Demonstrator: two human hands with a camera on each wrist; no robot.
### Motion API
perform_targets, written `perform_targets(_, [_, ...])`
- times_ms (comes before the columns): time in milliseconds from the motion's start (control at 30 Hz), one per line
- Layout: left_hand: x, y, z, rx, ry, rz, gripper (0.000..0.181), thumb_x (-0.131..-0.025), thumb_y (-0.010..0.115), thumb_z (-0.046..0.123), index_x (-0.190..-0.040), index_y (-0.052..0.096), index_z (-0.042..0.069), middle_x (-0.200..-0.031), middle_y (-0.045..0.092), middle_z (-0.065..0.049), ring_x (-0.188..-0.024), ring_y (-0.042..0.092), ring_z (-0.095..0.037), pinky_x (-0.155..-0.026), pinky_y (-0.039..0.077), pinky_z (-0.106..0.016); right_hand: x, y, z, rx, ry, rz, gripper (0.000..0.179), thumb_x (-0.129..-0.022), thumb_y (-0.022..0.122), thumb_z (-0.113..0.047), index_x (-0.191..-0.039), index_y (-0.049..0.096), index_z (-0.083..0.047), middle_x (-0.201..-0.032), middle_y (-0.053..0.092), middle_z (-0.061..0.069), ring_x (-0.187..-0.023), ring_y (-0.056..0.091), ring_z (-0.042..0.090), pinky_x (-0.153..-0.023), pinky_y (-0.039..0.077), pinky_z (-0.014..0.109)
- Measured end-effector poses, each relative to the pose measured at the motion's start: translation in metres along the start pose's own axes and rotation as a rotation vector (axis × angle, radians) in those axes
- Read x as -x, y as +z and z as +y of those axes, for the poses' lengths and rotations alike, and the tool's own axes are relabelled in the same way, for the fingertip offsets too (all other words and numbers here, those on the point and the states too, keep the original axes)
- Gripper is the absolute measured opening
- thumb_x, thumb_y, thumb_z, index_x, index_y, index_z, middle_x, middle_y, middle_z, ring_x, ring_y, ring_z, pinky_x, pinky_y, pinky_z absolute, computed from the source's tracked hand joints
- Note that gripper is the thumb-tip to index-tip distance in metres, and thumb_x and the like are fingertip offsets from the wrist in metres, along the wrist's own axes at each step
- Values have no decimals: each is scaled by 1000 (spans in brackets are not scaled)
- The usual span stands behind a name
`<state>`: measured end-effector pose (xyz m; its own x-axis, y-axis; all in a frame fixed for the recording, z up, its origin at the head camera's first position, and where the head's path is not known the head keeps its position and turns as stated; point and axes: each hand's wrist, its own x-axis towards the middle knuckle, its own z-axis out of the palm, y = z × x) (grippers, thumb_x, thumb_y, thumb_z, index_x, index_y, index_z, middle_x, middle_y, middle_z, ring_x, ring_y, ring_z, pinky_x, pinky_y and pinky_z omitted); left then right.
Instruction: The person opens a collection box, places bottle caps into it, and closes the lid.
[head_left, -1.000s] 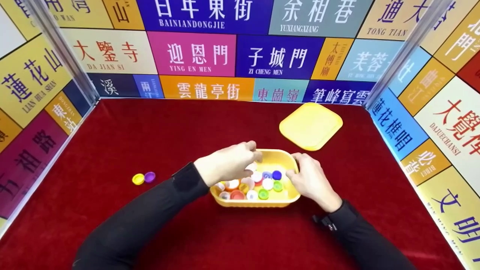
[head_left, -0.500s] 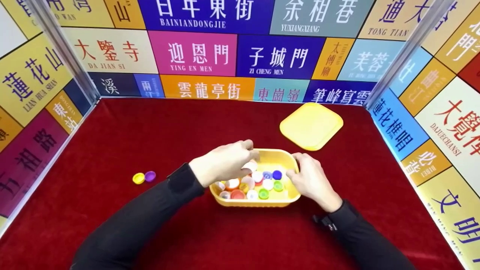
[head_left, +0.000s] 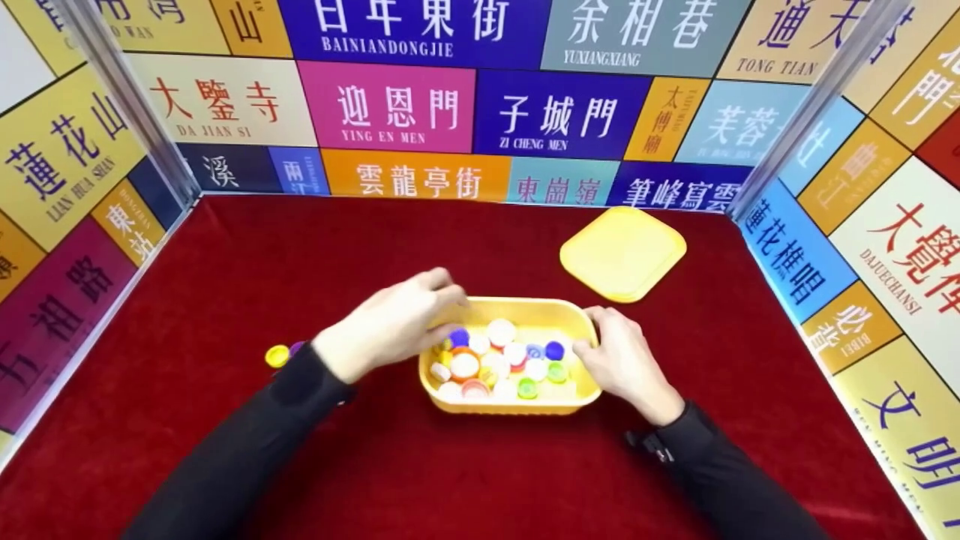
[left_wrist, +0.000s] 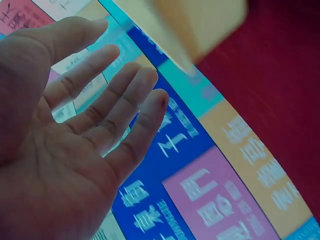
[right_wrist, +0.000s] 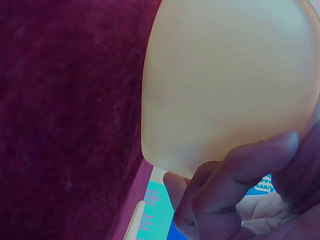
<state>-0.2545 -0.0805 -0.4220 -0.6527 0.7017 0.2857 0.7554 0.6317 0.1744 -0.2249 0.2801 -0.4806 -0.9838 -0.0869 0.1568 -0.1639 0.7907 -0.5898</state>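
A yellow plastic box [head_left: 510, 407] sits on the red cloth, holding many bottle caps in white, green, blue, orange and other colours. My right hand [head_left: 624, 360] grips its right end; in the right wrist view my curled fingers [right_wrist: 220, 195] lie against the outer wall [right_wrist: 225, 85]. At the box's left end hovers my left hand [head_left: 397, 322], its fingertips over the rim in the head view. The left wrist view shows this left hand [left_wrist: 95, 115] with its palm bare and fingers loosely spread, holding nothing. A blue cap [head_left: 458, 337] lies in the box near those fingertips.
A yellow lid [head_left: 624, 253] lies on the red cloth [head_left: 360, 247] behind the box, to the right. Left of my left wrist are a yellow cap [head_left: 277, 356] and a purple cap, partly covered by the sleeve. Printed panels [head_left: 386, 105] stand around the table.
My left hand has moved left from above the middle of the box to its left end, uncovering more caps. The right hand has stayed on the box.
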Motion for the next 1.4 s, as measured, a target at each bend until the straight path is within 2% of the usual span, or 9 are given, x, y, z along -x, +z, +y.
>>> perform_targets(200, [40,-8,-35,54,-112,62,32,-106,88,19,-135,82,9,-124,73,-15,-107,76,-30,-100,70,-48,1,0,-1,-6,-7,-1,43,-101,72,-7,-142,75,3,-130,78,26,-119,75,40,-104,60,55])
perform_targets(333, [72,-15,-62,101,-200,76,30,-106,86,15,-134,82,6,-127,75,-17,-113,77,-35,-107,67,-53,1,-1,-1,-2,-4,-2,43,-101,73,-8,-142,75,4,-131,78,26,-120,75,41,-105,61,56])
perform_targets(467, [107,-23,-86,122,-289,80,28,-106,84,12,-133,83,5,-125,76,-19,-113,76,-37,-108,65,-57,1,-1,-2,0,1,-6,43,-101,74,-8,-142,74,4,-132,77,26,-121,75,41,-106,61,56])
perform_targets(600, [134,-30,-101,130,-358,26,31,-104,86,12,-133,82,2,-124,75,-22,-110,73,-38,-106,63,-60,1,-2,-2,1,10,-5,43,-101,73,-7,-142,74,4,-130,77,26,-119,75,40,-104,60,55])
perform_targets(733, [153,-36,-110,149,-441,-90,38,-102,87,13,-137,80,1,-128,74,-25,-111,71,-40,-105,61,-62,1,-2,-3,1,10,-5,43,-100,72,-7,-142,75,3,-130,77,25,-118,75,40,-103,60,54])
perform_targets(867, [164,-40,-115,183,-504,-189,42,-102,85,12,-142,79,2,-131,71,-25,-112,69,-40,-104,61,-61,1,-2,-4,2,13,-9,43,-100,72,-7,-142,75,4,-131,77,25,-118,75,40,-104,60,55])
perform_targets(1000, [166,-41,-117,194,-504,-232,39,-98,87,10,-137,82,4,-125,72,-22,-109,69,-36,-101,61,-59,1,-2,-4,1,14,-7,43,-100,73,-7,-142,74,4,-132,77,26,-119,75,41,-104,61,55])
perform_targets(1200, [165,-34,-120,144,-449,-195,35,-88,100,11,-118,85,1,-106,74,-16,-95,68,-29,-88,61,-47,2,-1,-3,2,7,-3,43,-100,72,-6,-142,74,4,-132,77,26,-120,75,41,-105,60,56])
perform_targets(1400, [164,-28,-125,110,-415,-142,20,-85,95,2,-102,84,4,-91,72,-11,-84,69,-25,-77,59,-39,1,0,1,-15,3,-1,42,-100,74,-9,-140,75,3,-129,77,25,-116,74,41,-102,61,55])
